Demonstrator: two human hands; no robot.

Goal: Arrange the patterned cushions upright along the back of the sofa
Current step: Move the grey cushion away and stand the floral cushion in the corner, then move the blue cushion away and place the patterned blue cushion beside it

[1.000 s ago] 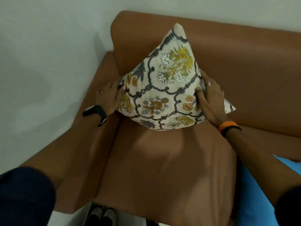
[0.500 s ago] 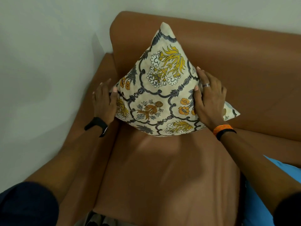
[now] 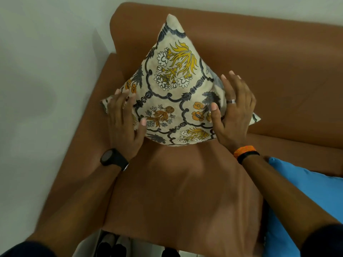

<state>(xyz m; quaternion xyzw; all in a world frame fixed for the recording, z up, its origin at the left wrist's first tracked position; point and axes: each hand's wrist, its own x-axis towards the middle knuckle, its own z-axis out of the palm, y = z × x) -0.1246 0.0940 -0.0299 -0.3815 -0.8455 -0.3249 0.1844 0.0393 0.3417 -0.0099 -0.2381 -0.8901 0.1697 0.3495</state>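
Against the brown sofa [image 3: 278, 58] back in the corner, the patterned cushion [image 3: 174, 89] stands on one point between the left hand [image 3: 124, 125] and right hand [image 3: 233, 112], each grip wide, palms pressed flat to its sides.

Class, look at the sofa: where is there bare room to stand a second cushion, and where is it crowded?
Free: the backrest stretch to the right of the patterned cushion, and the bare seat in front of it. Crowded: the armrest corner, where both hands flank the cushion, and the blue cushion at the seat's right edge.
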